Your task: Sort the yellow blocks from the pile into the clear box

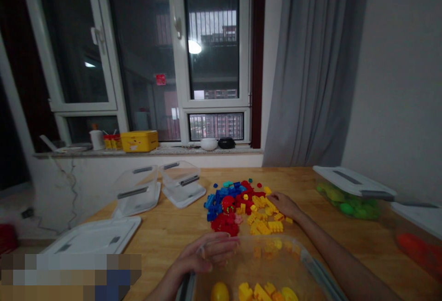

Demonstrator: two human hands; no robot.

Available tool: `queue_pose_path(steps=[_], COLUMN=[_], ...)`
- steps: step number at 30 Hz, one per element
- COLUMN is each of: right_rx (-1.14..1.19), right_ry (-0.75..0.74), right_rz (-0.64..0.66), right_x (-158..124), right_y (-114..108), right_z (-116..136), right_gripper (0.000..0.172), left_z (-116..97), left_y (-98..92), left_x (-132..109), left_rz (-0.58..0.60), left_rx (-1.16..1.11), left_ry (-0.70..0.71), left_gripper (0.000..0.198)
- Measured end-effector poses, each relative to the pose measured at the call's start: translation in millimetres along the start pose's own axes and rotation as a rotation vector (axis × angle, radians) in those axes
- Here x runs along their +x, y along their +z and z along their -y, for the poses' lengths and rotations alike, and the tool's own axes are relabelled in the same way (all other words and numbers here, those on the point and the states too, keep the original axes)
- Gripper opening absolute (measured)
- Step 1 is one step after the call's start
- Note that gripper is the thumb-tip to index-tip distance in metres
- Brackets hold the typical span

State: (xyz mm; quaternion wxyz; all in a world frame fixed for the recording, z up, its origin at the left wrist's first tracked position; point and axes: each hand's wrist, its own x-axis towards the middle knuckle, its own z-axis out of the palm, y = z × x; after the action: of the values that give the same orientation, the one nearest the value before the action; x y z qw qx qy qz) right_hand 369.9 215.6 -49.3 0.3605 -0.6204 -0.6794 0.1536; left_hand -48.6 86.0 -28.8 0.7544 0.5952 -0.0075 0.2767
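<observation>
The clear bin point(319, 271) contains yellow pieces point(260, 292); the left hand point(202, 253) grasps its corner; the right hand point(285, 205) (grip: cannot tell) reaches loose yellow blocks point(263, 226).

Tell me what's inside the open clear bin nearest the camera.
Inside the clear bin, yellow blocks and a rounded yellow piece show. The picture's lower edge cuts off the rest.
</observation>
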Motion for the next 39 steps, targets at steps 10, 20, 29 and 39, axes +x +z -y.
queue_pose_path(steps=[10,20,29,39], right_rx=[0.060,0.068,-0.092,-0.272], right_ry=[0.022,0.002,0.023,0.081], right_rz=[-0.035,0.002,0.180,0.255], right_x=[-1,1,-5,-13], right_y=[2,-13,-36,-53], right_z=[1,7,31,67], right_gripper=[0.036,0.034,0.028,0.022], left_z=[-6,-8,7,-2], left_y=[2.5,4.8,-2.7,0.6], left_x=[-1,-3,1,0], left_rz=[0.040,0.011,0.003,0.021], left_rx=[0.030,0.055,-0.016,0.002], left_ry=[-0.037,-0.032,0.037,0.007], left_gripper=[0.067,0.072,0.060,0.065])
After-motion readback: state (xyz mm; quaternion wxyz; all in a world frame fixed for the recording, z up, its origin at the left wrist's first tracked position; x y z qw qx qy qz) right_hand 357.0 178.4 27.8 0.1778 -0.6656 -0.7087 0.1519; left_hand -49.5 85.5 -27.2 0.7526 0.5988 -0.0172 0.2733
